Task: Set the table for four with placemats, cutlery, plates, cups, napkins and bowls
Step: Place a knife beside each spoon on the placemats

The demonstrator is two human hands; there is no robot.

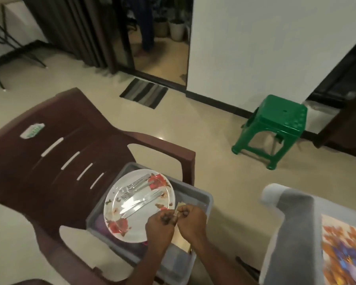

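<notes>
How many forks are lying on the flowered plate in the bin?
2. Both forks lie on the upper part of the plate, one beside the other, tines pointing lower left. The picture is blurred, so another could be hidden among the knives.

Glossy flowered plate [139, 204] bearing shiny metal cutlery [139, 195], in a matt grey plastic bin [195, 197] on a brown plastic chair [49, 161].

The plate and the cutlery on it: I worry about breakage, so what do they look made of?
The plate looks like glossy white melamine or glazed ceramic with printed red flowers; the sheen alone cannot settle which. The cutlery, forks and knives, looks like polished steel, bright and reflective. The tub beneath looks like matte grey plastic, with thin moulded walls.
</notes>
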